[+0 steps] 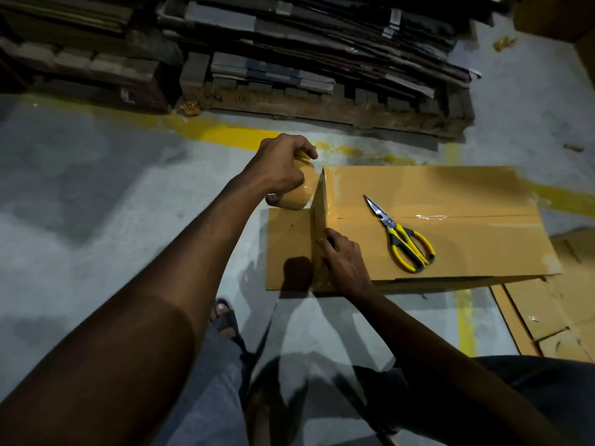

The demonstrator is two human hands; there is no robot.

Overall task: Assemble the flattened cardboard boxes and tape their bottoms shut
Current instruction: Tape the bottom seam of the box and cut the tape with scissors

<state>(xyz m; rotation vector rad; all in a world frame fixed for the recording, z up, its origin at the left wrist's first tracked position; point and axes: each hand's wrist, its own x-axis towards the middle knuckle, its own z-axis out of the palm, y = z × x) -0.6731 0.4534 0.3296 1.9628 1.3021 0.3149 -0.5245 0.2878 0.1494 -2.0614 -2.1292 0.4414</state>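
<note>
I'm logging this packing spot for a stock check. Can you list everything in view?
cardboard box: one, tan, on the floor, seam taped
scissors: one pair, yellow and black, lying on the box
tape roll: one, tan, at the box's left end
flat cardboard: several sheets, tan, floor at right
pallets: two, dark wood, behind, loaded with flat cartons
floor line: yellow, on grey floor
left hand: grips the tape roll
right hand: presses the box's left edge

The brown cardboard box lies bottom-up on the floor, with clear tape shining along its centre seam. The tan tape roll is just beside its left end, above an outspread flap.
</note>
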